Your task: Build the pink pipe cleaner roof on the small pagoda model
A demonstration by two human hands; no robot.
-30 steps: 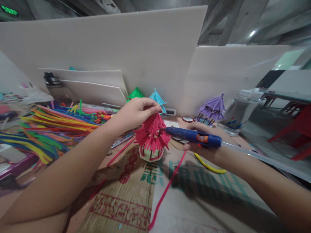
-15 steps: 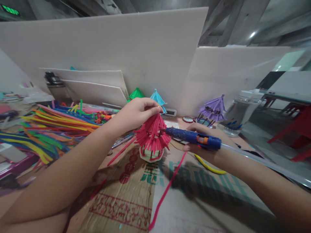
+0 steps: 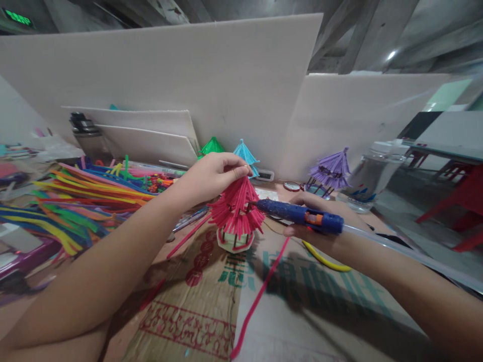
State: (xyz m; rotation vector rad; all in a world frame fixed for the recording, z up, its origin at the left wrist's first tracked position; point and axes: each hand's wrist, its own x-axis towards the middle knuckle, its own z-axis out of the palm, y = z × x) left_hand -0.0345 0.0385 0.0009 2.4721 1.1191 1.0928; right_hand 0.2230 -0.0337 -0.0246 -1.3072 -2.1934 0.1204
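A small red model pavilion [image 3: 237, 216] with a two-tiered roof of fuzzy strips stands upright on the cardboard [image 3: 181, 311]. My left hand [image 3: 217, 173] pinches the tip of its roof between thumb and fingers. In my right hand [image 3: 320, 216] is a blue glue gun [image 3: 302, 213], with a clear glue stick [image 3: 396, 251] running out of its back end. The gun's nozzle points left and meets the red roof between its tiers, or comes very close to it. A red pipe cleaner [image 3: 260, 296] hangs by my right fingers and trails down to the cardboard.
Colourful pipe cleaners [image 3: 94, 191] lie heaped on the left. Green [image 3: 212, 145] and light blue [image 3: 245, 153] roofs show behind my left hand. A purple pavilion [image 3: 332, 171] and a clear water container [image 3: 377, 176] stand at the right. White boards [image 3: 188, 90] rise behind. A yellow pipe cleaner [image 3: 326, 259] lies near my right wrist.
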